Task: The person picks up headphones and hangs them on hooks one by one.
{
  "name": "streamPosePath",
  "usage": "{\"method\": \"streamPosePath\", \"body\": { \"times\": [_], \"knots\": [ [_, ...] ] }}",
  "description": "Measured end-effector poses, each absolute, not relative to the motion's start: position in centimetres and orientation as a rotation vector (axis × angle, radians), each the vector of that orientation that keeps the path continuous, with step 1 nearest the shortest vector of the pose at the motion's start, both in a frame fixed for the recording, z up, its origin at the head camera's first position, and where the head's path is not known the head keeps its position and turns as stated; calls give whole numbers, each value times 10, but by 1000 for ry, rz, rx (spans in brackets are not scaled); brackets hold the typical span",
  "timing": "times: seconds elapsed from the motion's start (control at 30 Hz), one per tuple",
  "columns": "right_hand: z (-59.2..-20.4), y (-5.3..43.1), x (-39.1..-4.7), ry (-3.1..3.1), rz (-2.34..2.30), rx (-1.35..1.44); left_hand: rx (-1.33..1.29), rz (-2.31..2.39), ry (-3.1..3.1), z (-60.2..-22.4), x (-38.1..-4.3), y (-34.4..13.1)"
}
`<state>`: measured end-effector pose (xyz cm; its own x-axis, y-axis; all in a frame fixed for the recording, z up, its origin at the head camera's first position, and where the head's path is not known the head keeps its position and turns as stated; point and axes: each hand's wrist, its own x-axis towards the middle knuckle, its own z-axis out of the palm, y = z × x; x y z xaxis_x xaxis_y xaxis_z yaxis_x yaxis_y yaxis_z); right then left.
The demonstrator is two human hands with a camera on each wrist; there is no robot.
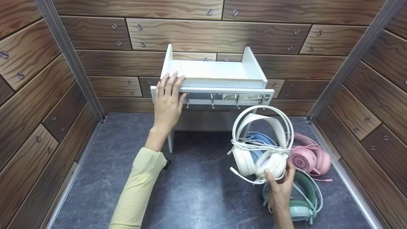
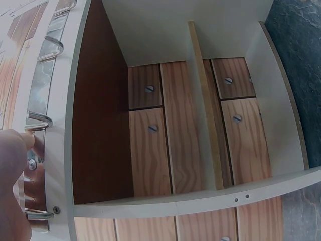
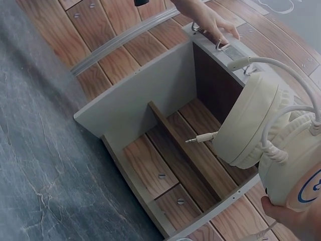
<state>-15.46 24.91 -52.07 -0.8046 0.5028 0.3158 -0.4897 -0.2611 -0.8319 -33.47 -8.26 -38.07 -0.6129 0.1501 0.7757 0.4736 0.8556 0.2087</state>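
Note:
White headphones (image 1: pixel 262 144) with a microphone boom and a wrapped cable are held up by my right hand (image 1: pixel 281 187), its thumb and fingers on one ear cup. They hang in front of the right end of a small white shelf (image 1: pixel 208 83). In the right wrist view the headphones (image 3: pixel 251 120) show their audio plug sticking out. My left hand (image 1: pixel 168 101) rests on the shelf's left end, fingers extended over the top of the front rail. Metal hooks (image 1: pixel 212 101) line that rail.
Pink headphones (image 1: pixel 303 159) and green headphones (image 1: pixel 300 210) lie on the dark floor (image 1: pixel 190 190) at the right. Blue headphones (image 1: pixel 262 140) show partly behind the white ones. Wood-patterned walls (image 1: pixel 219 35) enclose the space on three sides.

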Motion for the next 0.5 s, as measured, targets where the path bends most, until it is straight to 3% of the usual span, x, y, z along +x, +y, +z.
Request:
{"method": "streamPosePath", "body": {
  "times": [0.5],
  "knots": [
    [-531, 252, -161, -1357, 2093, 14, -454, -490, -2199, -381, -335, -82]
  ]
}}
